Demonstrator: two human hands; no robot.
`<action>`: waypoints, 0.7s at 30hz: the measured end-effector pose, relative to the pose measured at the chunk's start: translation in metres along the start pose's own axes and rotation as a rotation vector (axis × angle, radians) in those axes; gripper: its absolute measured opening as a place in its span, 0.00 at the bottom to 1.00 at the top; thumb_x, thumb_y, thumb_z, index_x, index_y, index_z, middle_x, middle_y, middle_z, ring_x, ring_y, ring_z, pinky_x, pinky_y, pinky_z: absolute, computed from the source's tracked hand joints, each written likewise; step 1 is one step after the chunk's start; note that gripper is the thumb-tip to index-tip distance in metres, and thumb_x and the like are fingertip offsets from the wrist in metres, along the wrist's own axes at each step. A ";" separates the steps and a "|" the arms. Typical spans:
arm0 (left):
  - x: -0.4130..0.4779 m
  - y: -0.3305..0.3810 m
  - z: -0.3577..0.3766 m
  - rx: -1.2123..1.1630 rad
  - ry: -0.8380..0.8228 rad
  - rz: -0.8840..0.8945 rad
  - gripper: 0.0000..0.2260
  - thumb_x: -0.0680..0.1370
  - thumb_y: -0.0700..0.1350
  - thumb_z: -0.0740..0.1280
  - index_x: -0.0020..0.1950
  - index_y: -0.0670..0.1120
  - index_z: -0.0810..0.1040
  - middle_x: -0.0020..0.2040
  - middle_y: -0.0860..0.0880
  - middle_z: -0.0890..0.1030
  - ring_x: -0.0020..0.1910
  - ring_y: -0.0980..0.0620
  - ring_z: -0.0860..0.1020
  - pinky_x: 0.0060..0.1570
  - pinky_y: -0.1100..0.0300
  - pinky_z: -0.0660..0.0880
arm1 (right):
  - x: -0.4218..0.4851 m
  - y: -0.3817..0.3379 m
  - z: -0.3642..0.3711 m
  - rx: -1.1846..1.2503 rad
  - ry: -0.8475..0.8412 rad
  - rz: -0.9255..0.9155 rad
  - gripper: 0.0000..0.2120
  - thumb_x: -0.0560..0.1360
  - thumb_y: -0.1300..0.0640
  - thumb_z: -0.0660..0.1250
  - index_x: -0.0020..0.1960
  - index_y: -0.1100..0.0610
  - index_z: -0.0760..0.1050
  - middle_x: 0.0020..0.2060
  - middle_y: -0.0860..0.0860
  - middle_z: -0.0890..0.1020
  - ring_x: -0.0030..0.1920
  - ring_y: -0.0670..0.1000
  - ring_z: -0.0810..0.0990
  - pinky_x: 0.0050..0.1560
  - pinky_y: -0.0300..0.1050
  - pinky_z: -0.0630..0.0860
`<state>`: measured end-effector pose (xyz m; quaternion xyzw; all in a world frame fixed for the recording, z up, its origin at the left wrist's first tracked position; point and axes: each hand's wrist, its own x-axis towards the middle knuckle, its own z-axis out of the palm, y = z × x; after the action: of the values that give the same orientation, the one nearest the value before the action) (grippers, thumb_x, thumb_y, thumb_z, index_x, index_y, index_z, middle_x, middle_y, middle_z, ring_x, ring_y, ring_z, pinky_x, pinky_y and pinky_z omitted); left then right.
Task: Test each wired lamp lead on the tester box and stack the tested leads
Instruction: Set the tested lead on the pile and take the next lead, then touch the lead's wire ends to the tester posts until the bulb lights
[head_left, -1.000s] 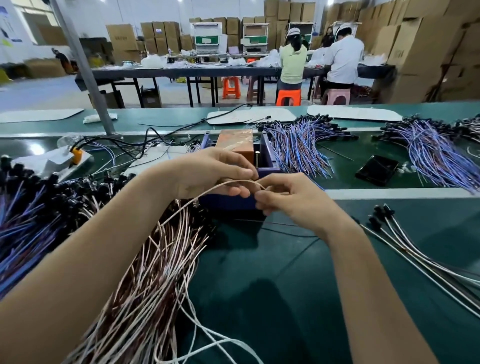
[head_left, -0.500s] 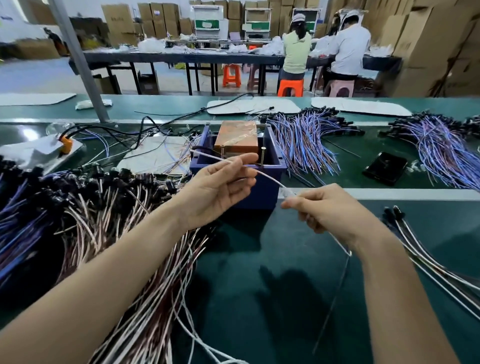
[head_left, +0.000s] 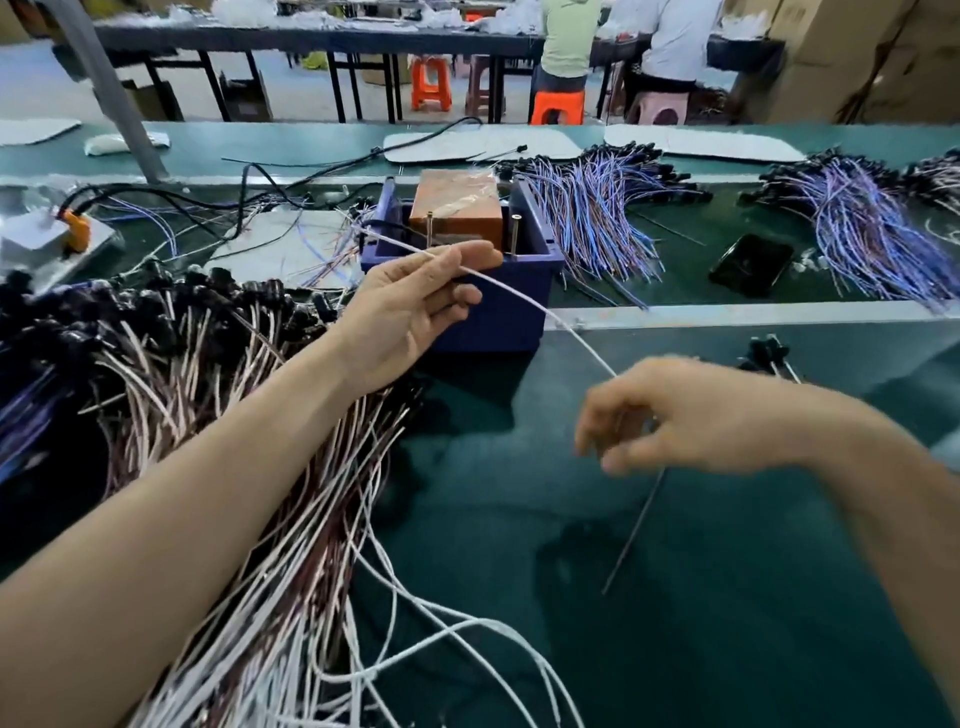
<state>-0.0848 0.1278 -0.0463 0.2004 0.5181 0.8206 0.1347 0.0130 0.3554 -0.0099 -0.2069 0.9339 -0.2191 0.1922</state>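
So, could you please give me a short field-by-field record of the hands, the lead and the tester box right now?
left hand: pinches the white lead in front of the tester box
right hand: grips the same lead lower down; blurred
lead: stretched straight between both hands, one end hanging below the right hand
tester box: blue, orange block inside
big lead pile: left, under the left forearm
small lead stack: far right

Bare green mat lies open near centre, hemmed by the lead pile left and the tester box beyond.
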 end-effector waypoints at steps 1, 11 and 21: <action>0.000 0.001 0.000 -0.011 0.008 -0.001 0.13 0.79 0.41 0.59 0.49 0.44 0.84 0.50 0.48 0.84 0.38 0.58 0.80 0.42 0.68 0.77 | -0.004 0.003 0.009 -0.100 -0.096 0.031 0.10 0.71 0.59 0.72 0.44 0.45 0.78 0.39 0.44 0.81 0.40 0.41 0.78 0.44 0.35 0.75; 0.002 0.007 -0.001 -0.274 0.091 -0.053 0.14 0.79 0.34 0.58 0.50 0.38 0.84 0.47 0.42 0.84 0.46 0.52 0.83 0.45 0.65 0.79 | -0.013 0.022 0.049 -0.242 -0.076 0.033 0.06 0.74 0.57 0.69 0.42 0.48 0.73 0.43 0.41 0.68 0.43 0.37 0.68 0.46 0.30 0.64; -0.006 -0.020 0.007 0.132 0.227 -0.038 0.11 0.81 0.37 0.58 0.48 0.41 0.81 0.28 0.50 0.76 0.23 0.58 0.68 0.26 0.68 0.66 | -0.005 -0.010 0.007 0.629 0.230 -0.246 0.05 0.75 0.61 0.66 0.42 0.54 0.72 0.35 0.51 0.80 0.34 0.48 0.76 0.34 0.39 0.70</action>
<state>-0.0760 0.1388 -0.0626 0.1047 0.5864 0.7995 0.0772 0.0236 0.3478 -0.0092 -0.2224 0.8045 -0.5392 0.1120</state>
